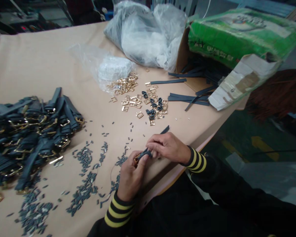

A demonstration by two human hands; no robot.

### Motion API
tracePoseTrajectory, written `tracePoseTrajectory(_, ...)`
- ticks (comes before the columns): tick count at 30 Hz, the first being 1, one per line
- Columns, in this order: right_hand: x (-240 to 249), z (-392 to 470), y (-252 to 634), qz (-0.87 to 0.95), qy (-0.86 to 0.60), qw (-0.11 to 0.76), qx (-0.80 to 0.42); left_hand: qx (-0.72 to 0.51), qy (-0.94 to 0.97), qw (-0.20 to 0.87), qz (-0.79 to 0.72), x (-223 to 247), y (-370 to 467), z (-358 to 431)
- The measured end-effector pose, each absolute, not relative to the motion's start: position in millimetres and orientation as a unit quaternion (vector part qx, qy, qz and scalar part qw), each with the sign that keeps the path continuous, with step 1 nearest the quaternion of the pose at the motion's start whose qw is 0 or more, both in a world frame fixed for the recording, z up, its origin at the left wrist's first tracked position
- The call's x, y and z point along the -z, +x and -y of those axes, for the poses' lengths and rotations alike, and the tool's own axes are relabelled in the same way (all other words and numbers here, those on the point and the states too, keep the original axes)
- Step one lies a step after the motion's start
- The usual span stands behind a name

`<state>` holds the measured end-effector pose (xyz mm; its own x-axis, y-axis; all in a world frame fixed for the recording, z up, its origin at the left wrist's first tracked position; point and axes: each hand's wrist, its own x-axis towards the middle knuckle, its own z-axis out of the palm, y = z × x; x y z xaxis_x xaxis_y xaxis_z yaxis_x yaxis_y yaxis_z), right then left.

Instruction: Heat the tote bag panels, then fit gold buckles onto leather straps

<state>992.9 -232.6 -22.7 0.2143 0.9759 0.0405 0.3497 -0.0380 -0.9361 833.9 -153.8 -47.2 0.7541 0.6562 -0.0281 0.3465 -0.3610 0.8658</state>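
Close to the table's near edge, my left hand (133,174) is closed around the buckle end of a dark strap (165,129), where a bit of gold metal shows between the fingers. My right hand (166,147) pinches the same strap farther along, and its free end sticks out past the knuckles. Both hands are almost touching. Beyond them lie gold buckles (139,115) with several dark strap loops (151,112) among them. Small dark offcuts (85,156) are scattered left of my hands. The fingers partly hide the buckle and the strap's middle.
A big heap of buckled straps (39,131) covers the table's left side. At the back stand a grey plastic bag (143,36) and a clear bag (113,69) beside loose buckles. An open green box (227,39) on the right spills dark straps (187,98).
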Motion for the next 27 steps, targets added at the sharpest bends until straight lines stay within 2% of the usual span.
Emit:
tracePoseTrajectory(2,13,237,1005,0.572,-0.663,0.435,-0.212,-0.157,0.793,0.489,-0.328,46,832,152)
tracePoseTrajectory(4,7,241,1018,0.629,-0.669,0.373,-0.133,-0.146,0.780,0.508,-0.333,45,831,151)
tracePoseTrajectory(8,3,245,1034,0.685,-0.666,0.151,-0.252,-0.137,0.776,0.518,-0.333,44,831,148)
tracePoseTrajectory(10,2,244,1034,0.675,-0.650,0.114,-0.330,-0.128,0.786,0.511,-0.322,42,833,149)
tracePoseTrajectory(16,-2,235,1017,0.612,-0.560,0.167,-0.533,-0.091,0.806,0.509,-0.289,40,837,150)
tracePoseTrajectory(22,8,236,1017,0.652,-0.543,0.217,-0.482,-0.052,0.812,0.514,-0.271,40,840,147)
tracePoseTrajectory(27,21,239,1016,0.632,-0.540,0.270,-0.485,-0.021,0.818,0.518,-0.249,36,841,144)
